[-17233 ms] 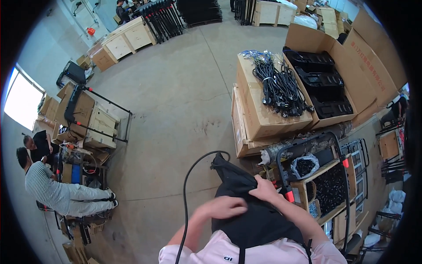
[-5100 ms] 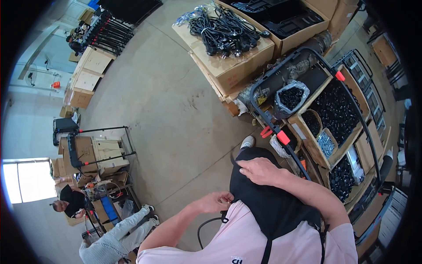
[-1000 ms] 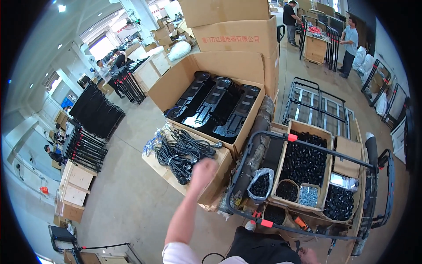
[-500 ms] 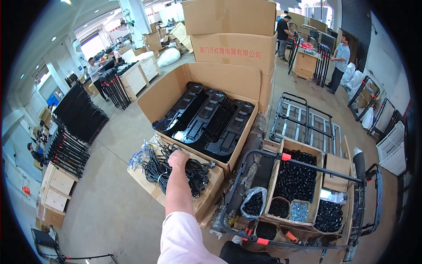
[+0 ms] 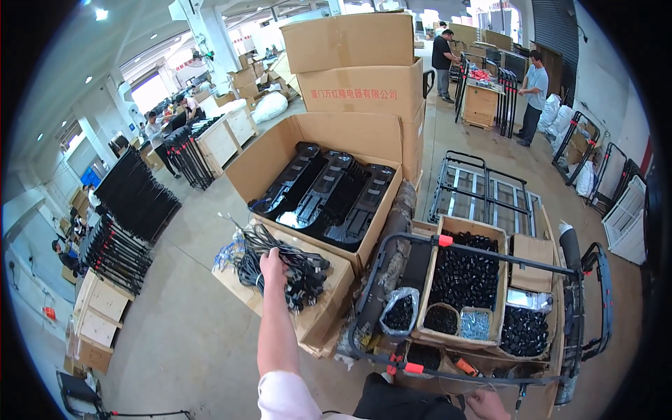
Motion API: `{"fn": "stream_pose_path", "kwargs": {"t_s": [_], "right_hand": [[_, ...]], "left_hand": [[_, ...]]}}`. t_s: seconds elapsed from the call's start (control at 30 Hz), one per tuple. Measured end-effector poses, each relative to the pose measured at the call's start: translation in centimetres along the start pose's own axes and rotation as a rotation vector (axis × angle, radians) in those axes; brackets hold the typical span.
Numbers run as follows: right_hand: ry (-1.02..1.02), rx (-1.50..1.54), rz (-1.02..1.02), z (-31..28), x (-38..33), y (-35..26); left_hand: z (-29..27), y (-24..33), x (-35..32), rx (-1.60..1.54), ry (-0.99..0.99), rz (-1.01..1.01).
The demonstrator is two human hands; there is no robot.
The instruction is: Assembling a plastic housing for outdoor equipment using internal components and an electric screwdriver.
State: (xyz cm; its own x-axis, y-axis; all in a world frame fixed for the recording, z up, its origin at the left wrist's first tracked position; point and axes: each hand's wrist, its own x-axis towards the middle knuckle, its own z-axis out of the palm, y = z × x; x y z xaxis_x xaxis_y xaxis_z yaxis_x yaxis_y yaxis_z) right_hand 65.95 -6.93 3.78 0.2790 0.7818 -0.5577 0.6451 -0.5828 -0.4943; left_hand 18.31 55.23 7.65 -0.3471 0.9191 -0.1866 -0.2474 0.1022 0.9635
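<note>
My left hand [image 5: 273, 263] reaches forward onto a heap of black power cords [image 5: 308, 273] and is closed on some of them. The bundled cords lie on a cardboard box [image 5: 329, 315], their pale stripped ends toward the left. At the lower edge, my right hand [image 5: 488, 404] is beside the lower bar of a black tubular frame [image 5: 462, 380] with red clips. Its fingers look curled, and what they hold, if anything, I cannot make out.
An open carton [image 5: 241, 164] with glossy black plastic housings stands beyond the cords. On the right, trays hold black caps [image 5: 465, 276] and silver screws [image 5: 476, 324]. Metal frames [image 5: 483, 185] lie behind them. People work at benches farther off.
My left hand stays at the cord heap, now lower against it, and some cord ends stick up. My right hand has come into view at the lower edge. The view has shifted slightly.
</note>
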Motion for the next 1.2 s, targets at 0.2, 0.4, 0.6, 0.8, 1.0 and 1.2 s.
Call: {"fn": "stream_pose_path", "kwargs": {"t_s": [0.2,0.4,0.6,0.8,1.0,1.2], "right_hand": [[0.031,-0.055,-0.072,-1.3,-0.8,2.2],[-0.177,-0.071,-0.162,1.3,-2.0,5.7],[-0.004,0.071,-0.195,3.0,-2.7,5.6],[0.128,0.465,-0.01,1.6,-0.9,-3.3],[0.207,0.606,-0.005,0.8,2.2,-11.9],[0.081,0.761,0.157,3.3,1.1,-14.0]], "left_hand": [[-3.7,0.3,-1.0,0.667,0.246,0.058],[-8.1,3.2,-2.7,0.615,0.429,0.255],[0.3,7.9,-12.2,0.204,-0.013,0.51],[4.5,11.6,-25.2,0.018,-0.402,0.593],[3.2,-0.9,-32.7,0.289,-1.059,-0.051],[0.4,-8.8,-36.3,0.301,-1.318,-0.49]]}}
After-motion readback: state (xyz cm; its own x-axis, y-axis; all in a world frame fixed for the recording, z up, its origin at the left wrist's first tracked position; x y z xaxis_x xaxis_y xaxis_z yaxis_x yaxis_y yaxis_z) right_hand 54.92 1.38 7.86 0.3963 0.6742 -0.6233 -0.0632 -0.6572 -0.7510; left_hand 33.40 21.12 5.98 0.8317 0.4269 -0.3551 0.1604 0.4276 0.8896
